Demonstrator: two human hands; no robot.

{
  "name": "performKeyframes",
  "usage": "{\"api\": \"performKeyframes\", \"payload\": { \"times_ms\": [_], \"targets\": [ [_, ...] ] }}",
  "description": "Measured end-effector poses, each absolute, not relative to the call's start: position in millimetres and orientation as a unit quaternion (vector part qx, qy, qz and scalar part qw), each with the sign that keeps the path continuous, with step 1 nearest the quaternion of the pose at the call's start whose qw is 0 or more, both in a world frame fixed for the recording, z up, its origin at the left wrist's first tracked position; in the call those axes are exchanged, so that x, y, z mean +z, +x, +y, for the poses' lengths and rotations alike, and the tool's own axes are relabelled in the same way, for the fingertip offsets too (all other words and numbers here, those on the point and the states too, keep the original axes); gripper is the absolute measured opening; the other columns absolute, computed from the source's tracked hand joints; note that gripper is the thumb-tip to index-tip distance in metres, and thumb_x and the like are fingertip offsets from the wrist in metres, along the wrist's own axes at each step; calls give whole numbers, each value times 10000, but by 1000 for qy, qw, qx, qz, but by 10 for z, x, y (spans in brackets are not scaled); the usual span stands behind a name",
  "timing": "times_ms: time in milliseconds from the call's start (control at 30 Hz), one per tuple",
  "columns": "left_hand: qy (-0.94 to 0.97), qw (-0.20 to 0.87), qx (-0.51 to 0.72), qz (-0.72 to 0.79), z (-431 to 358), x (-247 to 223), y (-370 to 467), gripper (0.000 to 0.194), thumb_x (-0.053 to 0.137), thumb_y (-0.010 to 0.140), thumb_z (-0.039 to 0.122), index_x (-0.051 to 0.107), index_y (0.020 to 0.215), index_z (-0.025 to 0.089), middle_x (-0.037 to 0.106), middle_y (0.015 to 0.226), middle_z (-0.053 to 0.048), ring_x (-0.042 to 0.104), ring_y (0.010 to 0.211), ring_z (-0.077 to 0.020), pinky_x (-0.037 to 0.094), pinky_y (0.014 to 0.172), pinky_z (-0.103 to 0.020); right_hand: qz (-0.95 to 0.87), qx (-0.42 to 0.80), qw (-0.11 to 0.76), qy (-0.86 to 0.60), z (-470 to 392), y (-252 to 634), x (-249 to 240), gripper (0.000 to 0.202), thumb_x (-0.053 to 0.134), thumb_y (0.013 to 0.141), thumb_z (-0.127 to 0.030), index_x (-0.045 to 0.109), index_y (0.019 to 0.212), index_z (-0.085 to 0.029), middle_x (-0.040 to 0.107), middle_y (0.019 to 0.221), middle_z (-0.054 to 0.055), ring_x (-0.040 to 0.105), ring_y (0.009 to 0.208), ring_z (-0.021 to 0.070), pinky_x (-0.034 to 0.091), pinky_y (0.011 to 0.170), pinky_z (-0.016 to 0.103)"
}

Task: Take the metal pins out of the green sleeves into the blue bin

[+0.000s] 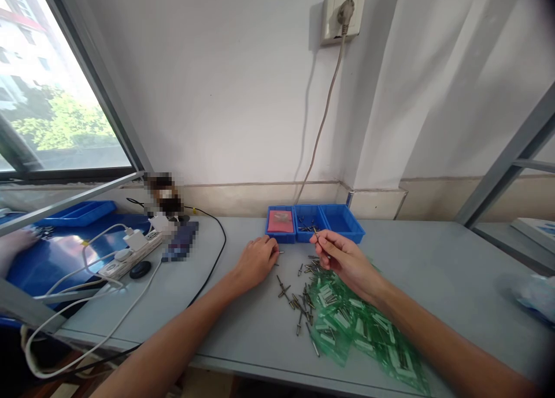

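At the rear of the tabletop (249, 334), three blue bins stand side by side near the wall. The left bin (281, 236) contains a pink packet (276, 226) with a pale item on its upper part. The middle bin (303, 236) contains small metal parts (306, 228). The right bin (342, 214) is partly covered by the right hand (333, 249) at its front corner.

The right hand's grip is closed on a metal rivet (315, 232), pinched upright between thumb and fingertips in front of the middle bin. The left hand (259, 258) rests palm-down in front of the left bin, beside a small metal piece (281, 252); whether its grip is closed on this piece cannot be determined.

Loose rivets (296, 301) lie between the hands, left of a pile of green bags (340, 347). These bags contain further rivets and white labels (363, 345); any print is too small to read. The right forearm hides part of the pile.

Pixelation obscures two areas beside the power strip (130, 257). At the right edge, a pale bundle (535, 294) is blurred and cut off.
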State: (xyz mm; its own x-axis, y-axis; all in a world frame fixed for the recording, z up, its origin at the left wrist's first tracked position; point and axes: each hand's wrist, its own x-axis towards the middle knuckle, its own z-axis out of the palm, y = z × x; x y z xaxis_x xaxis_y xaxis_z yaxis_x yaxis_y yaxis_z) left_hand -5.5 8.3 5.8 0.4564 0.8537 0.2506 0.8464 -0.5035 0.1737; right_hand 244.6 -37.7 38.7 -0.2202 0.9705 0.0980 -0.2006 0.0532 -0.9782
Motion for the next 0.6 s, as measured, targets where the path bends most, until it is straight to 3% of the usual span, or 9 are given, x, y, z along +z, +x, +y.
{"api": "performKeyframes", "payload": {
  "times_ms": [367, 600],
  "targets": [
    [853, 12, 146, 501, 79, 63, -55, 120, 528, 1036, 229, 644, 1023, 201, 683, 1074, -76, 634, 988, -243, 462, 882, -357, -633, 336, 513, -472, -371, 2463, 373, 327, 744, 893, -577, 712, 918, -254, 646, 831, 32, 548, 739, 210, 447, 683, 347],
    [855, 12, 151, 497, 85, 60, -62, 118, 528, 1032, 230, 641, 1026, 197, 683, 1057, -76, 636, 988, -243, 470, 893, -361, -656, 319, 507, -460, -356, 2460, 311, 253, 765, 898, -505, 692, 913, -263, 666, 852, 34, 586, 787, 224, 470, 743, 368]
  ]
}}
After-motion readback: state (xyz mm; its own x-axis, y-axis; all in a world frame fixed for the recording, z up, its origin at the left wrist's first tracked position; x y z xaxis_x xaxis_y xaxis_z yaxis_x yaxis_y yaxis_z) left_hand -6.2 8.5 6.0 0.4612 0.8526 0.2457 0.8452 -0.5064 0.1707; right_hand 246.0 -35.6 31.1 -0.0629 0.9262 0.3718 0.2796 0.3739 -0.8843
